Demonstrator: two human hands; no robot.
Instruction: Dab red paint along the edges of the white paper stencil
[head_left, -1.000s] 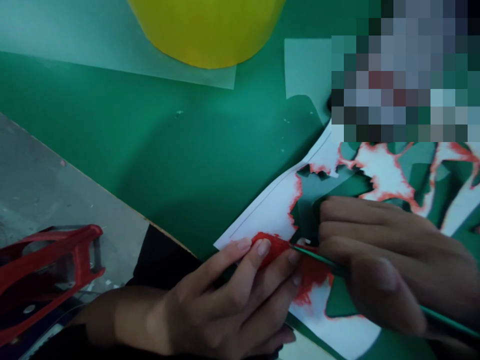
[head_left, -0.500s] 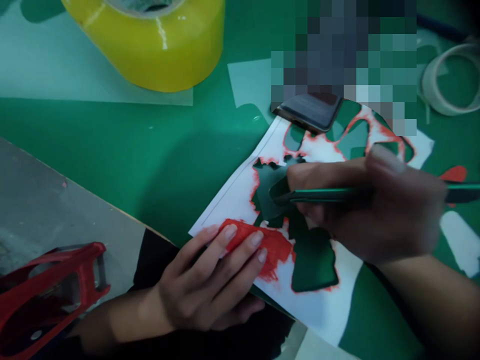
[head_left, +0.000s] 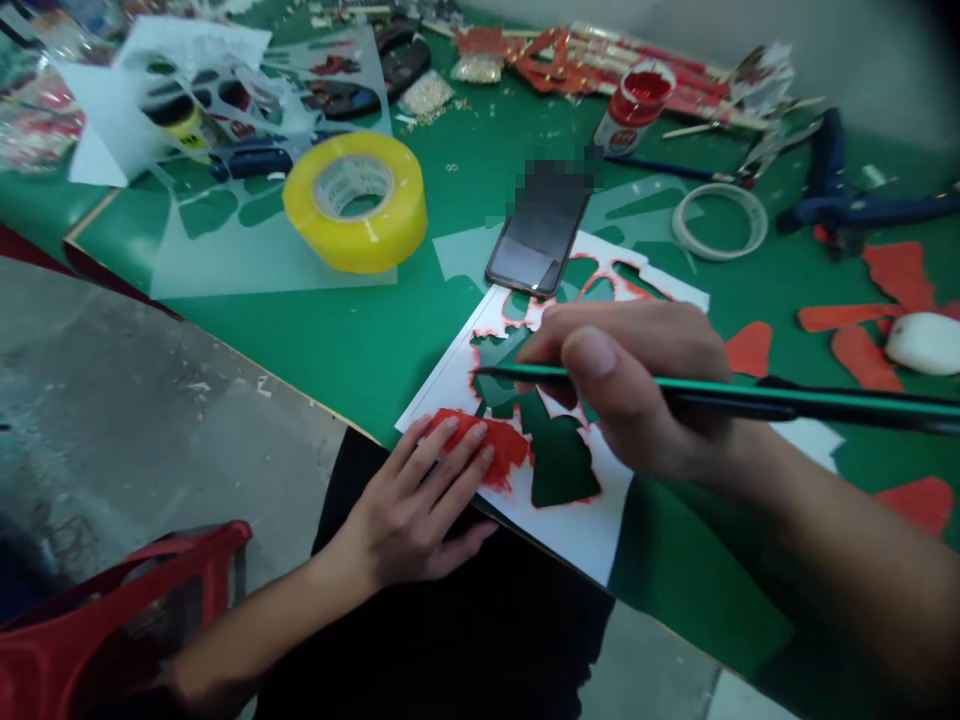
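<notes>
My left hand lies with fingers spread flat over a red-painted piece on the white paper, near the table's front edge. The paper has several cut-out openings, their rims smeared red. Above it, my right hand is closed around a slender dark paintbrush with a green sheen. The brush's dark tip points left, close to the red-edged rim of the large opening; whether it touches is unclear. A phone rests at the paper's upper edge.
A yellow tape roll sits on a clear sheet at the left. Behind are a red paint jar, a tape ring and blue-handled pliers. Red pieces lie right. A red stool stands below left.
The view has pulled back, showing more of the table. My right hand has moved the brush tip left, towards the opening's rim. My left hand stays on the red piece.
</notes>
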